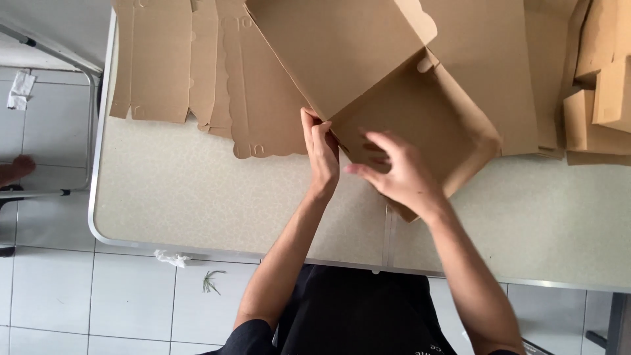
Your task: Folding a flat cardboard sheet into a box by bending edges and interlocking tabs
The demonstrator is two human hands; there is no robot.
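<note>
Pinching the near-left corner of the half-folded cardboard box (401, 112), the left hand (322, 154) has its fingers closed on that edge; the right hand (397, 174), fingers spread open, hovers just right, over the box floor on the surface (197, 190).

Both bare forearms reach up and forward from the lower edge of the head view, converging toward the centre. Left forearm runs steeply upward, wrist nearly straight. Left hand (321, 152) stands on edge, thumb side up, fingers pressed together and closed in a pinch at the tips. Right forearm angles up and to the left, wrist bent slightly inward. Right hand (399, 172) is palm down, back of the hand to the camera, fingers spread and loosely curled, slightly blurred. The two hands sit near each other, not touching. Short dark sleeves at the upper arms.
</note>
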